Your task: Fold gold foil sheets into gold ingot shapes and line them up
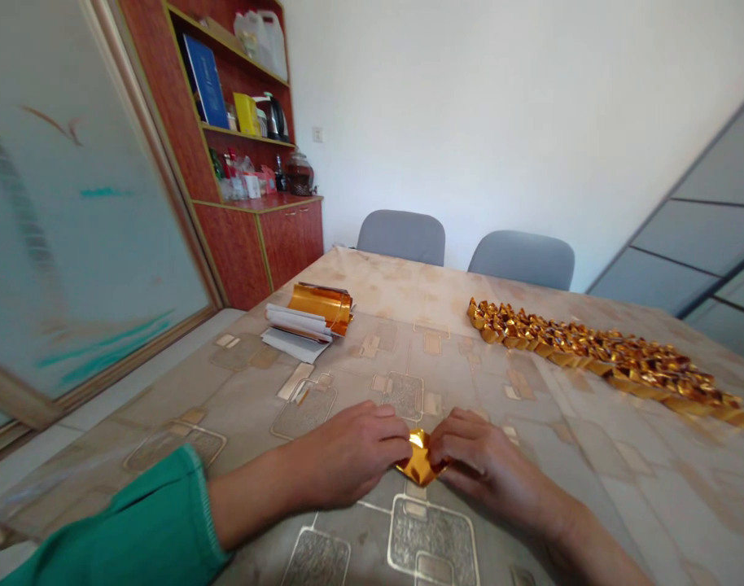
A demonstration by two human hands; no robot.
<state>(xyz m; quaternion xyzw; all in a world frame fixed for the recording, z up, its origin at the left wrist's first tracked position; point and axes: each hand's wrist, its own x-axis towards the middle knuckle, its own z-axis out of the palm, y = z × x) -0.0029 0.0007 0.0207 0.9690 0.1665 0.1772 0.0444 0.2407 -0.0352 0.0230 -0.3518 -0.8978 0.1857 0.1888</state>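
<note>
A small piece of shiny gold foil paper (pixel 421 460), partly folded, is held between both hands just above the patterned tablecloth. My left hand (pixel 363 448) pinches its left side, and the fingers are closed. On the right side, my right hand (pixel 479 452) grips the foil with curled fingers. The fingertips cover the foil's side edges. At the back left of the table lies a curled stack of gold and white sheets (pixel 314 317). Many folded gold foil pieces (pixel 592 354) stand packed in a long band at the right.
The table (pixel 372 366) has a patterned cover. Two grey chairs (pixel 401 236) stand behind its far edge. A red-brown cabinet (pixel 238 244) with bottles and a kettle is at the back left, beside a glass sliding door (pixel 85 203).
</note>
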